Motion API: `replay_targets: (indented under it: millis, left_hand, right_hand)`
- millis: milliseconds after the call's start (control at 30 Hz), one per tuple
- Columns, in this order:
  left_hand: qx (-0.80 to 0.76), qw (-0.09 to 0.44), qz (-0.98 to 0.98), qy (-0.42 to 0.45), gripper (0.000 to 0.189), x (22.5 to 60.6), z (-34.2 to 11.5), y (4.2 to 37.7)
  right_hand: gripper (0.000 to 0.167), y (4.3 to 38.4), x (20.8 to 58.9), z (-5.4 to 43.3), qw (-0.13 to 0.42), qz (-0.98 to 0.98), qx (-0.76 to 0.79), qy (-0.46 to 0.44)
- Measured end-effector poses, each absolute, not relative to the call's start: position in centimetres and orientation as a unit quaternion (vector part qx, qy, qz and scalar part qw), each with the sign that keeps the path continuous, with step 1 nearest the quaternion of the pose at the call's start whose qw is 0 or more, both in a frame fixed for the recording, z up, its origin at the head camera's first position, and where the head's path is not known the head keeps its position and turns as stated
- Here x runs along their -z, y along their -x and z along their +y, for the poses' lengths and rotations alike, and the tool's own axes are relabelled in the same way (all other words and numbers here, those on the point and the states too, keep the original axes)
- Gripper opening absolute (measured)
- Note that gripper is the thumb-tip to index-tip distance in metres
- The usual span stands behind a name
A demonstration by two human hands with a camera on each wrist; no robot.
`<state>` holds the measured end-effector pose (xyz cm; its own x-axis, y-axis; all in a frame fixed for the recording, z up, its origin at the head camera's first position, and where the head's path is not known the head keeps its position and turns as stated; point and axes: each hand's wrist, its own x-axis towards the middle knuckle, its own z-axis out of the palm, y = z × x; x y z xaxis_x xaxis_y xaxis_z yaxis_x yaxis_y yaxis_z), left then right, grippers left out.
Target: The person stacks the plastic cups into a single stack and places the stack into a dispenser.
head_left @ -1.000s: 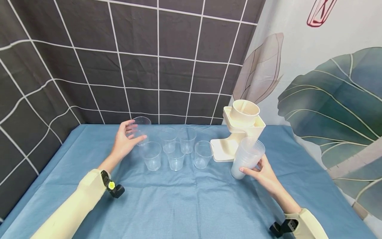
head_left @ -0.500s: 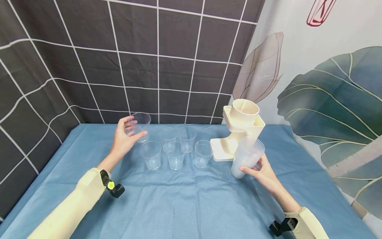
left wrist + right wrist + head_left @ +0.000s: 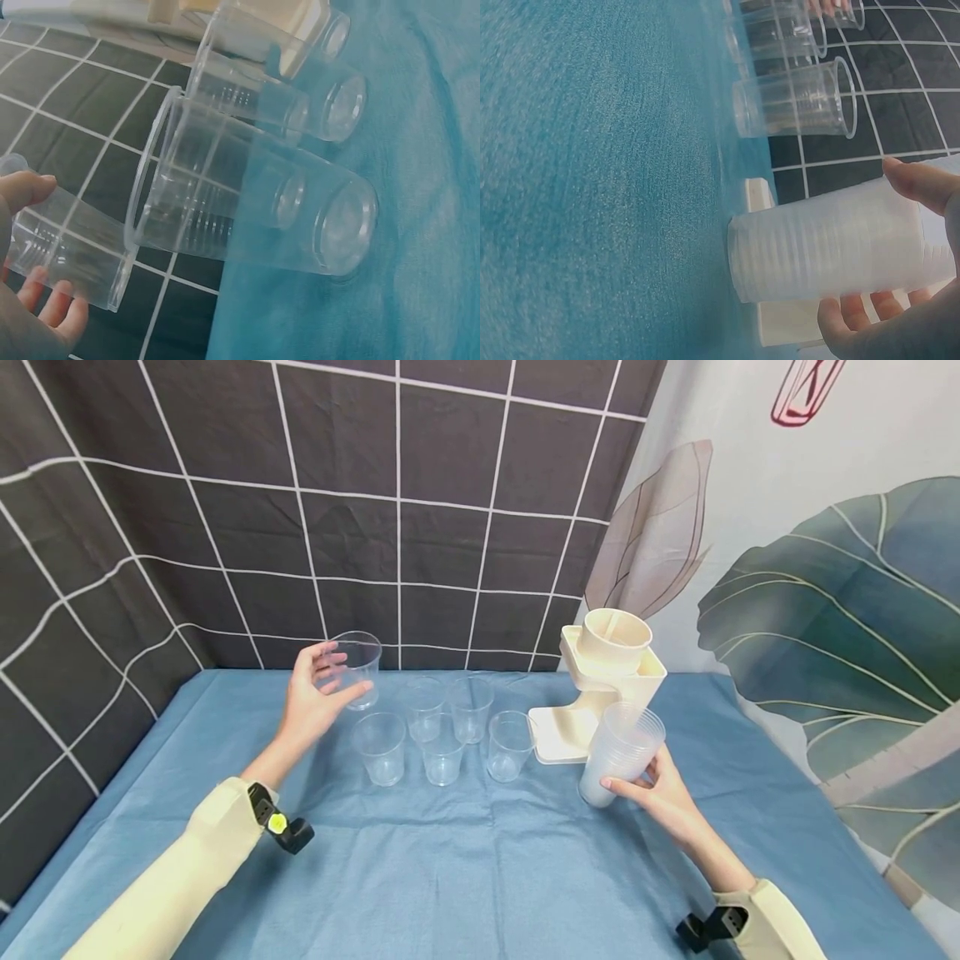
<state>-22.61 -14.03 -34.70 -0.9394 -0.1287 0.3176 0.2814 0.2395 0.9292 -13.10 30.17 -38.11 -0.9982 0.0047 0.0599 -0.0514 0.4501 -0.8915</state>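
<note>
In the head view, my left hand (image 3: pixel 315 693) holds a clear plastic cup (image 3: pixel 360 668) between thumb and fingers at the back left of the table. The same cup (image 3: pixel 71 247) shows at the left of the left wrist view. My right hand (image 3: pixel 663 797) grips a stack of nested plastic cups (image 3: pixel 618 760), which leans to the right; thumb and fingers wrap the stack (image 3: pixel 832 247) in the right wrist view. Between the hands, several clear cups stand upright in two rows, among them a front-left cup (image 3: pixel 380 752) and a front-right cup (image 3: pixel 510 747).
A cream plastic stand (image 3: pixel 615 668) with a round holder on top stands right behind the cup stack. Blue cloth (image 3: pixel 465 877) covers the table. A dark gridded curtain (image 3: pixel 450 543) hangs along the back and left; a leaf-print curtain (image 3: pixel 825 610) hangs at the right.
My left hand has raised its cup slightly and moved it toward the back. The right hand and its stack stay nearly still, and the standing cups have not moved.
</note>
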Motion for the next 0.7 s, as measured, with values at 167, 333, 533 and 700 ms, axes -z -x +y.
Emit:
replay_targets:
  millis: [167, 333, 533, 700]
  left_hand:
    - [0.608, 0.172, -0.773, 0.052, 0.071, 34.4, -14.1, 22.5]
    - [0.608, 0.178, -0.771, 0.058, 0.070, 34.1, -13.9, 22.2]
    - [0.618, 0.184, -0.761, 0.076, 0.070, 33.5, -13.4, 21.7]
    - [0.621, 0.184, -0.757, 0.085, 0.069, 33.0, -12.9, 21.4]
  right_hand:
    - [0.089, 13.1, 38.2, 30.2, 0.028, -0.853, -0.522, -0.013]
    - [0.089, 13.0, 38.2, 30.2, 0.028, -0.852, -0.523, -0.009]
    - [0.089, 13.1, 38.2, 30.1, 0.028, -0.852, -0.522, -0.009]
    - [0.088, 13.1, 38.1, 30.0, 0.028, -0.853, -0.521, -0.006]
